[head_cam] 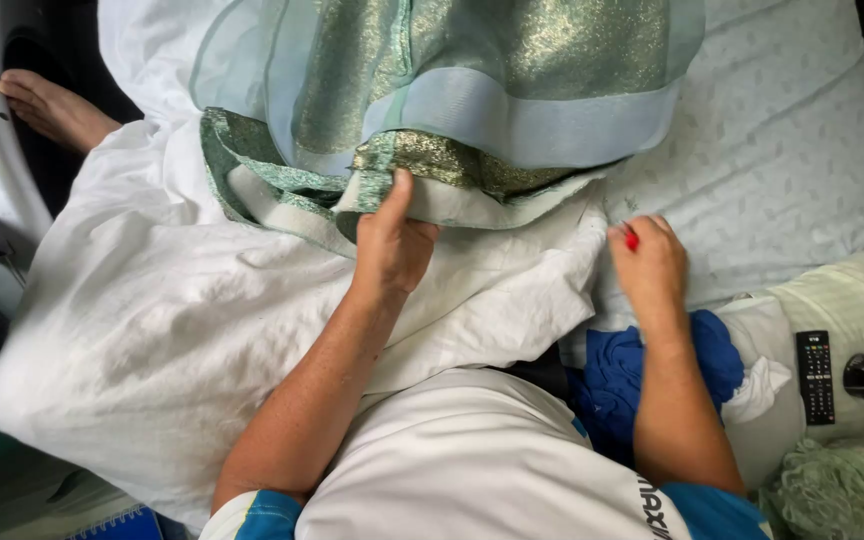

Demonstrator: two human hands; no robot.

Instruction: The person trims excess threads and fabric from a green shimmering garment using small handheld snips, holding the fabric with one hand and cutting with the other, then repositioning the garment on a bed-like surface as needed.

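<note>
Head view: the left hand (390, 240) is clamped on the folded hem of a green and gold garment (422, 165), thumb pressed on top of the shimmering edge and the fingers tucked under it, so the cloth is pinched between them. The garment spreads away from that hand, up and outward, with a pale sheer layer (532, 125) lying over its gold weave just beyond the thumb. Under the hand and the wrist lies a white sheet (172, 310), bunched over the person's lap and trailing off to the hand's left.

The right hand (649, 262) rests well apart from the left, on the patterned bed (792, 170), its fingers closed together on a small red thing (631, 240) at the fingertips; what that thing is cannot be told. Just behind this hand's wrist sits a crumpled blue cloth (620, 375). Farther out to its right lie a black remote control (815, 376) on a pale striped cloth, and a heap of light green lace (842, 490) nearer the person. A bare foot (52, 108) shows far beyond the left hand.
</note>
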